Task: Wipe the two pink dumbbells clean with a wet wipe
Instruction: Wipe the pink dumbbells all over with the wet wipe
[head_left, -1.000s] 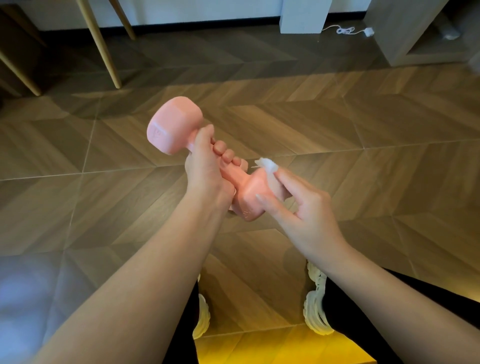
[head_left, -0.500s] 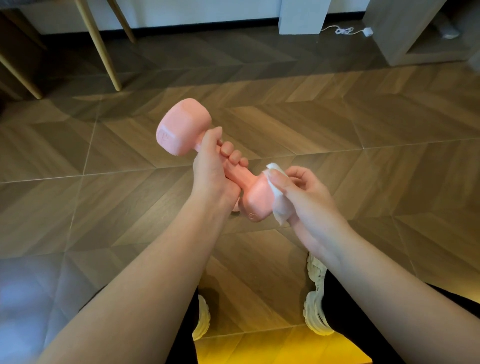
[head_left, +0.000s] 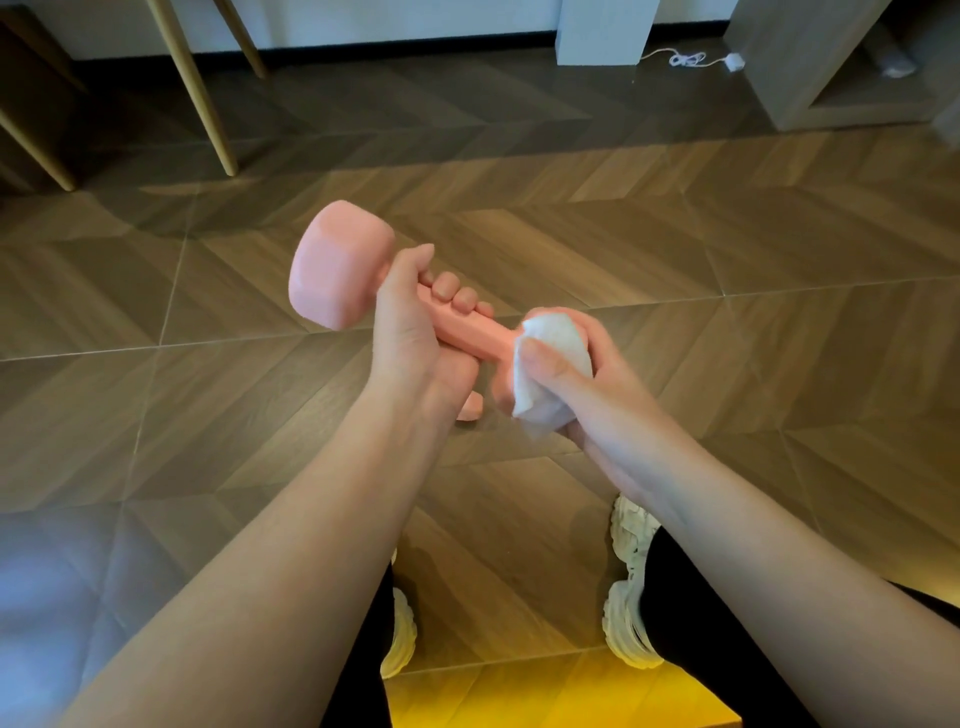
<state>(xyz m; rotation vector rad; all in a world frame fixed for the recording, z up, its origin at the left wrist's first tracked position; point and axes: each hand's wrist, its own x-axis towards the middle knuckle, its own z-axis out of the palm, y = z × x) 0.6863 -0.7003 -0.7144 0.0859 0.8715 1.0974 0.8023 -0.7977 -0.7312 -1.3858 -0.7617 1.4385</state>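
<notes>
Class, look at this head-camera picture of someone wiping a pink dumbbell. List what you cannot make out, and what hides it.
All in the head view:
The near head of the smooth pink dumbbell is mostly covered by the crumpled white wet wipe and the right hand.
Its handle's middle is hidden by the gripping left hand.
A pink piece below the left wrist is mostly hidden; whether it is the second dumbbell is unclear.

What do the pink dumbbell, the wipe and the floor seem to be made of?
Pink dumbbell: probably a matte vinyl or rubbery coating; dull soft highlights, rounded edges. Wipe: thin white nonwoven cloth, crumpled and draped over the dumbbell's near end. Floor: wood-grain planks in a chevron pattern, slight sheen; real wood or laminate cannot be told.
</notes>
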